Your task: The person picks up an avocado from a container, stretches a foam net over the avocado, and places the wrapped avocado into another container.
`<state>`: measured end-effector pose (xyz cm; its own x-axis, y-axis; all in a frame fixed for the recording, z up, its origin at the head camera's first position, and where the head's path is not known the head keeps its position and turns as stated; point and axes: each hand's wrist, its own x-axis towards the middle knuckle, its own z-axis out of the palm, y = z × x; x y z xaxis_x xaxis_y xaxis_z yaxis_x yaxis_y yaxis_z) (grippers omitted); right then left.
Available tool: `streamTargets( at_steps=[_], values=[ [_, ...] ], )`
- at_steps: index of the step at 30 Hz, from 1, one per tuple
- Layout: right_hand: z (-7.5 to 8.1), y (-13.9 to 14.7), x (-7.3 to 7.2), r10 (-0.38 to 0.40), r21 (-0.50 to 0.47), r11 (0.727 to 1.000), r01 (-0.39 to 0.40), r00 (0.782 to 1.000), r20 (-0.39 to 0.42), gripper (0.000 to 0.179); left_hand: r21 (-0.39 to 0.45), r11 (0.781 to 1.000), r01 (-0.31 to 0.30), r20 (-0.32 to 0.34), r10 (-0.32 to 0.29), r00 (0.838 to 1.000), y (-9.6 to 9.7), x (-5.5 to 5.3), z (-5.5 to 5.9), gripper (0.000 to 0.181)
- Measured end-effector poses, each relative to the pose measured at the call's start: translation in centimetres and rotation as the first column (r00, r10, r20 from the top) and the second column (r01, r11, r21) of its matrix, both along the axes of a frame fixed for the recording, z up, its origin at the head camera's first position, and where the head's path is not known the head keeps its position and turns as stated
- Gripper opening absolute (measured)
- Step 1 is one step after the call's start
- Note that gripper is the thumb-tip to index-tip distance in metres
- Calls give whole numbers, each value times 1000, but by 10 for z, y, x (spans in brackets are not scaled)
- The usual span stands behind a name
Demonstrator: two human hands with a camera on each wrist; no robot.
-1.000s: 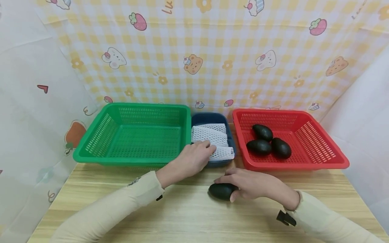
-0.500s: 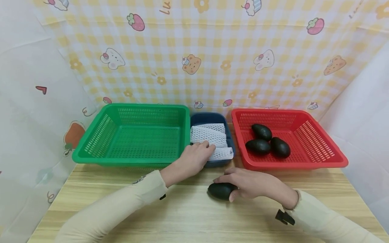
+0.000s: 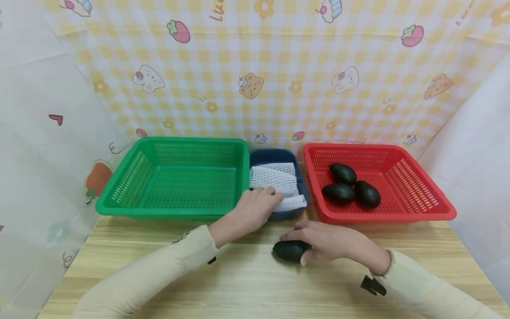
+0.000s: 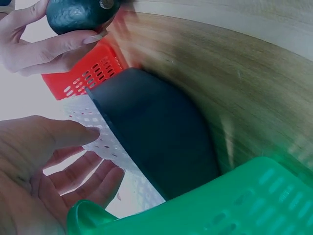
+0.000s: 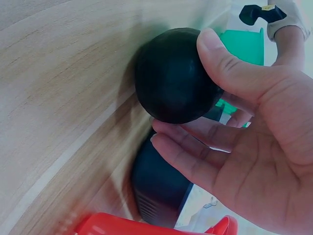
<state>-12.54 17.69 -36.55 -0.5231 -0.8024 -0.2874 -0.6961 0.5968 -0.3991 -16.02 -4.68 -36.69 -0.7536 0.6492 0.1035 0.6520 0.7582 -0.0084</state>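
Note:
In the head view my left hand point(image 3: 256, 208) reaches over the front of a dark blue bin point(image 3: 275, 155) at the white foam net sleeves point(image 3: 275, 177) in it. The left wrist view has the thumb and curled fingers at the front foam net sleeve point(image 4: 105, 142), close to the bin's rim. My right hand point(image 3: 330, 241) grips a dark avocado point(image 3: 290, 251) low over the table, thumb on the near side and fingers on the far side. From the right wrist, the avocado point(image 5: 176, 76) shows its rounded end between thumb and fingertips.
A green basket point(image 3: 171, 210) with slotted walls stands left of the bin. To the right, a red basket point(image 3: 398, 217) holds three avocados point(image 3: 341, 193). The wooden table point(image 3: 255, 283) extends toward me, and a checked cloth point(image 3: 279, 53) hangs behind.
The front foam net sleeve has flattened and shifted slightly under my left fingers. Both hands stay nearly in place, and the avocado has not visibly moved.

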Motion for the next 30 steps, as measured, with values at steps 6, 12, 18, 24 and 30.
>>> streamTargets(
  at_steps=[6,12,18,24,30],
  values=[
    [0,1,1,-15,-9,1000,15,1000,19,63,0,1000,5,3,-5,1000,0,2,4,23],
    [0,2,1,-9,-14,1000,9,1000,4,64,4,1000,9,20,-9,1000,0,5,11,29],
    [-1,2,0,3,-16,1000,-3,1000,-3,64,11,1000,29,1,-29,1000,-2,10,15,31],
    [-1,2,0,14,-23,1000,-14,1000,-6,65,30,998,51,-35,-50,998,-4,13,20,29],
    [-1,0,-2,1,-14,1000,0,1000,20,65,46,996,73,-61,-70,996,-8,16,27,28]
  ],
)
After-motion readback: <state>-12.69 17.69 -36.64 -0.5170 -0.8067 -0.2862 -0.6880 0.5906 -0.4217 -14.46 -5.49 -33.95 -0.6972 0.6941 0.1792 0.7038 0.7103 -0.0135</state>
